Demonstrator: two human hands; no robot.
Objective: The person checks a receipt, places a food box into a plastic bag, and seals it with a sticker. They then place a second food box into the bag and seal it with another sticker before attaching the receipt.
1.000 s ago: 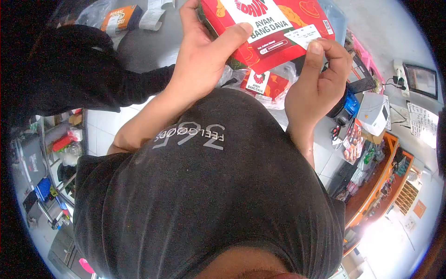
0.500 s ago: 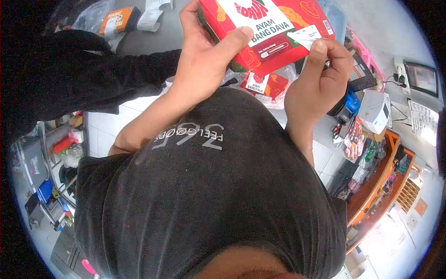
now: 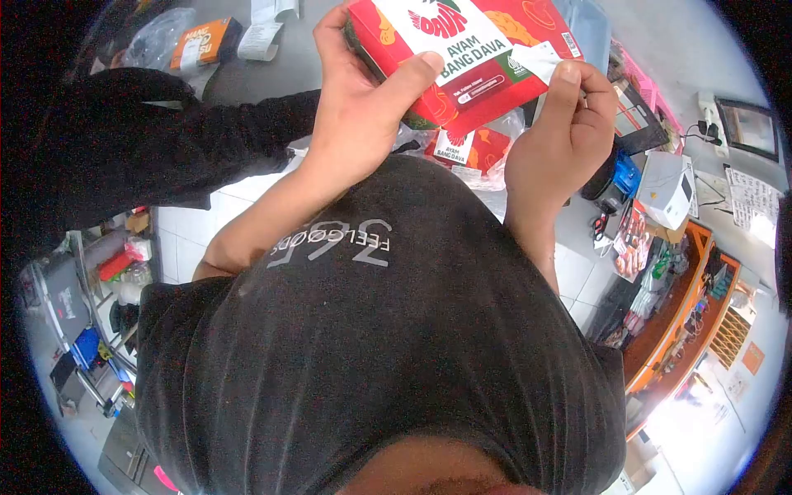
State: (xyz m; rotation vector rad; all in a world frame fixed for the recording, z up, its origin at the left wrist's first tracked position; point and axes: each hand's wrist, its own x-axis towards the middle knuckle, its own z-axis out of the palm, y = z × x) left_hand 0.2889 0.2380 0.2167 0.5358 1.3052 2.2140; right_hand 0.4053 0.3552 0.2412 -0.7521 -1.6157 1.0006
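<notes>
My left hand point(image 3: 363, 95) grips the left side of a red food box point(image 3: 462, 97) printed "Ayam Bang Dava", its thumb resting on the printed face. Between the thumb and fingers of my right hand point(image 3: 569, 132) is a white sticker point(image 3: 540, 63) at the box's right side. The sticker is curled up, and a small green patch of print shows beside it. Below the held box lies a second red box point(image 3: 470, 152) in clear plastic, partly covered by the first.
A person's black sleeve point(image 3: 198, 148) reaches in from the left. On the grey table are an orange box point(image 3: 204, 43) and a white paper slip point(image 3: 261, 41). To the right stand a white device point(image 3: 667, 191), a black tray point(image 3: 639, 120) and an orange-edged shelf point(image 3: 685, 305).
The white sticker is now bent back, uncovering more green print on the box. Both hands and the held box have shifted slightly left in view.
</notes>
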